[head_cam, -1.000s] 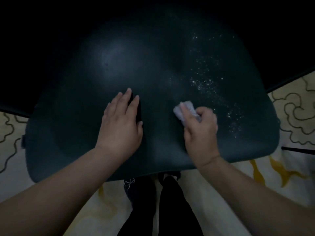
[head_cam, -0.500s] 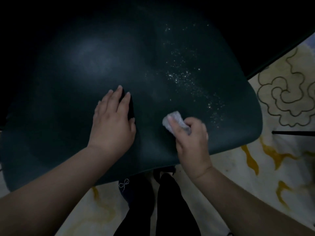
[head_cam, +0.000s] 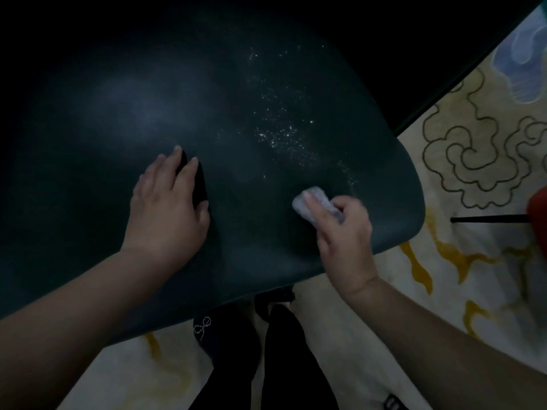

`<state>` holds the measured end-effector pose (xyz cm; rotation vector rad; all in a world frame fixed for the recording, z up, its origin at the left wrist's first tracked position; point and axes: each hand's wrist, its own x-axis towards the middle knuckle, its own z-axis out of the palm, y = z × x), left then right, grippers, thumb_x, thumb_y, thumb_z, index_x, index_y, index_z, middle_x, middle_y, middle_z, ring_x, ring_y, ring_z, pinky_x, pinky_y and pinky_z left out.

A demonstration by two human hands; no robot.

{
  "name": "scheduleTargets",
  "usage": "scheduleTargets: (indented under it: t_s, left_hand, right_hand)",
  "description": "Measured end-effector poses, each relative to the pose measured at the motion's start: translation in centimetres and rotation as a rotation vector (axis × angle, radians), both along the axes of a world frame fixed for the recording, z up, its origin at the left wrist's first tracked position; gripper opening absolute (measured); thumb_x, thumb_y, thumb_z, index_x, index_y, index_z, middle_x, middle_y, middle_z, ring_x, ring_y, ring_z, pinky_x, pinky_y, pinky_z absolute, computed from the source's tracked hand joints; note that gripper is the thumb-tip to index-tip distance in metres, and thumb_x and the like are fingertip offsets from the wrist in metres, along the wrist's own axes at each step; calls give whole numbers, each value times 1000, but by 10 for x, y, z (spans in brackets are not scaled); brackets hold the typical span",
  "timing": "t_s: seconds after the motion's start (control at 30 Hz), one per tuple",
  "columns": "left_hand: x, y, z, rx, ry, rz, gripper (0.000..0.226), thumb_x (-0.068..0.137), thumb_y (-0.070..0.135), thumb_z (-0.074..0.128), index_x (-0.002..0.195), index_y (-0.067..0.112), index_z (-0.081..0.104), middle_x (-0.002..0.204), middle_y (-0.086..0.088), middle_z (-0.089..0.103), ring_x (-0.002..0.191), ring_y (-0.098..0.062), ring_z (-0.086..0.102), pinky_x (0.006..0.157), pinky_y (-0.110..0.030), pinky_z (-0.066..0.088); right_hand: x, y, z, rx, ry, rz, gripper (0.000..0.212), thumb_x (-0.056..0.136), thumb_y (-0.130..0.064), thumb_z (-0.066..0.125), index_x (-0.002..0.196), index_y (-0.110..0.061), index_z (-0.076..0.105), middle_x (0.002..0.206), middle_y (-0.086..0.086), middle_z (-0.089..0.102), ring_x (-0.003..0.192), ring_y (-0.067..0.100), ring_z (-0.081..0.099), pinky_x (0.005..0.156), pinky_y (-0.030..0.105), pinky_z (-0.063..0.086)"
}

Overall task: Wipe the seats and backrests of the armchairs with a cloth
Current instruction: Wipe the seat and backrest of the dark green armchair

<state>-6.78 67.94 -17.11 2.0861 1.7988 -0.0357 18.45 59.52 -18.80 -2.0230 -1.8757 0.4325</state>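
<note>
Dark seat [head_cam: 142, 119], dim light. Left hand [head_cam: 165, 208] lies flat on seat, fingers straight. Right hand [head_cam: 343, 232] has its grip clamped on small pale cloth [head_cam: 310, 202], pressed to seat near right front edge. White specks [head_cam: 284, 137] beyond cloth.

A dark green chair seat [head_cam: 266, 119] is filling most of the view. White specks [head_cam: 281, 137] are lying scattered on its right half. The left hand [head_cam: 165, 208] is resting flat on the seat, and the right hand [head_cam: 343, 232] is pressing a small pale cloth [head_cam: 310, 201] on it near the front right edge. Under the seat, a cream carpet [head_cam: 473, 173] with dark swirls and yellow marks is covering the floor.
</note>
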Motion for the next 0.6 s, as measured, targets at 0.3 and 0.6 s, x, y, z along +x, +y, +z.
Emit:
scheduleTargets:
  t_s: [0.3, 0.6]
  left_hand:
    - [7, 11, -1, 16, -2, 35, 68, 89, 31, 58, 148, 16, 28, 159, -8, 16, 145, -28, 12, 119, -47, 11]
    - [8, 16, -4, 26, -17, 40, 67, 88, 28, 59, 147, 15, 31, 158, -9, 19, 145, -30, 14, 119, -49, 12]
  right_hand:
    - [-3, 29, -3, 76, 20, -172, 47, 92, -10, 51, 139, -18, 50, 111, 16, 46, 98, 28, 43, 87, 38, 41]
    - [56, 69, 1, 61, -8, -319, 47, 94, -10, 53, 141, -16, 47, 116, 18, 43, 103, 23, 46, 93, 35, 42]
